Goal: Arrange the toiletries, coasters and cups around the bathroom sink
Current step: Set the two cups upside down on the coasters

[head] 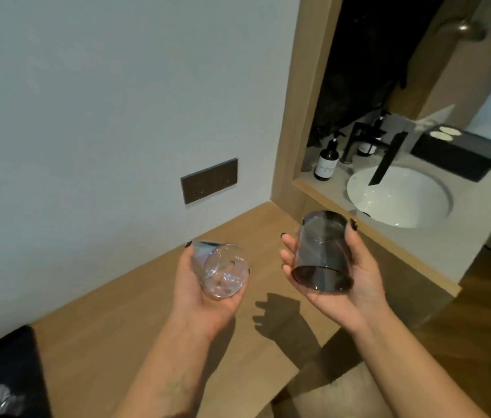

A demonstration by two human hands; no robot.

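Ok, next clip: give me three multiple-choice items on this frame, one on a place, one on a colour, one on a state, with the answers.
1. Where does the pump bottle stand?
A. on the counter left of the sink basin
B. inside the basin
C. on the wooden ledge

2. What colour is the glass in the right hand?
A. clear iridescent
B. dark smoky grey
C. bright red

3. How is the clear glass held by the left hand?
A. upright with its mouth up
B. tipped on its side in the palm
C. standing on the ledge

Answers: 1 A, the bottle sits on the pale counter beside the black faucet; 2 B, the smoky glass is dark and see-through; 3 B, it lies tilted across the palm, one round end facing the camera.
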